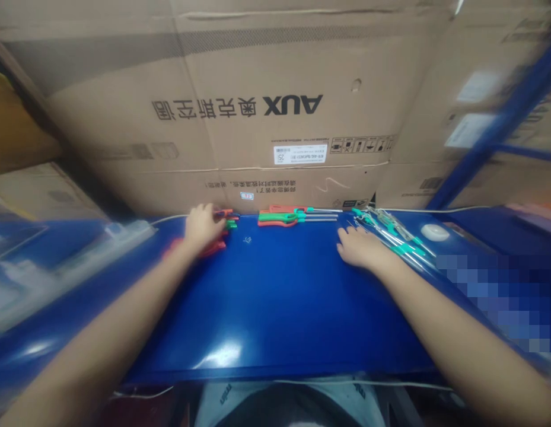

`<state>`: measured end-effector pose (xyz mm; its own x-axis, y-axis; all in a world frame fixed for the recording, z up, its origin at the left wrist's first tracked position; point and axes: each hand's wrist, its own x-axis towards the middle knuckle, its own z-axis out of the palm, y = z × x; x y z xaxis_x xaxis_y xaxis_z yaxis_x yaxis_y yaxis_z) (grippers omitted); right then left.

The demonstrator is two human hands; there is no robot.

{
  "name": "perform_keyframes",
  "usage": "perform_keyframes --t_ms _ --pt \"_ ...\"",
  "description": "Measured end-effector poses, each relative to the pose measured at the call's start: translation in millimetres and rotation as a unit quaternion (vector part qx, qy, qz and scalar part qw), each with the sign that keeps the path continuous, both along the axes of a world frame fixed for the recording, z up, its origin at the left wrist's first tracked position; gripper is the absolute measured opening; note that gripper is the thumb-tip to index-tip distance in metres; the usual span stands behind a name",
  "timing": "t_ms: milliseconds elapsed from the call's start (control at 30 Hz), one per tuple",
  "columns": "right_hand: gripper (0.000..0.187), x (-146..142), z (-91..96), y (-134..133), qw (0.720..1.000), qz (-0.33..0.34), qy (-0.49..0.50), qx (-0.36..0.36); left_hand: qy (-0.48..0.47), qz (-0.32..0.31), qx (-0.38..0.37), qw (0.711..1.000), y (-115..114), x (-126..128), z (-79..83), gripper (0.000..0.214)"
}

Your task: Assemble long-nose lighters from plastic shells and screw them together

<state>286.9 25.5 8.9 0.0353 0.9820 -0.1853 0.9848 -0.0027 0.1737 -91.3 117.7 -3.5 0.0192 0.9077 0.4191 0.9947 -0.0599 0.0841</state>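
Observation:
My left hand (204,225) is at the back left of the blue table, fingers bent and closed over a pile of red and green plastic lighter handles (215,248). It hides whatever is between its fingers. On the right, my right hand (359,246) lies low over the table with fingers slightly apart, and no held thing shows. Right beside it is a bunch of metal lighter tubes with green ends (404,246). Between the hands, several long-nosed lighters (279,218) with red and green handles lie side by side along the back edge, their metal tubes pointing right.
A large cardboard sheet (239,53) stands upright behind the blue table (275,296). A white round object (435,232) sits at the right, near a blue metal post (489,130). Blurred clear plastic items (70,267) lie along the left side.

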Motion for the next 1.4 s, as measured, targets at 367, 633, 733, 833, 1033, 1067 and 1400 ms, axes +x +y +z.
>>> perform_keyframes --t_ms 367,633,733,833,1033,1067,1400 --pt "0.046 -1.1 -0.4 -0.1 1.000 -0.001 -0.001 -0.002 0.007 -0.009 -0.031 0.999 12.9 -2.2 -2.2 0.032" --pt "0.045 -0.6 0.5 -0.3 1.000 0.001 0.002 -0.004 0.001 -0.024 -0.019 1.000 22.4 -8.5 -1.1 0.027" --pt "0.045 -0.1 0.1 -0.2 1.000 0.002 0.002 -0.005 -0.003 -0.014 0.006 1.000 24.9 -13.7 8.1 0.034" --pt "0.046 0.2 -1.2 0.4 1.000 0.002 0.003 -0.005 -0.002 -0.024 0.008 1.000 27.6 -18.2 16.4 0.037" --pt "0.045 0.2 -2.1 1.0 1.000 0.002 0.002 -0.004 0.030 -0.096 -0.088 0.991 31.6 -14.9 11.2 0.029" --pt "0.045 0.1 -1.8 0.9 1.000 0.001 0.001 -0.004 0.034 -0.099 -0.101 0.989 31.8 -13.1 9.1 0.029" --pt "0.046 -0.1 -1.6 0.8 1.000 0.001 0.004 -0.005 0.051 -0.097 -0.176 0.978 33.6 -0.3 7.9 0.031"
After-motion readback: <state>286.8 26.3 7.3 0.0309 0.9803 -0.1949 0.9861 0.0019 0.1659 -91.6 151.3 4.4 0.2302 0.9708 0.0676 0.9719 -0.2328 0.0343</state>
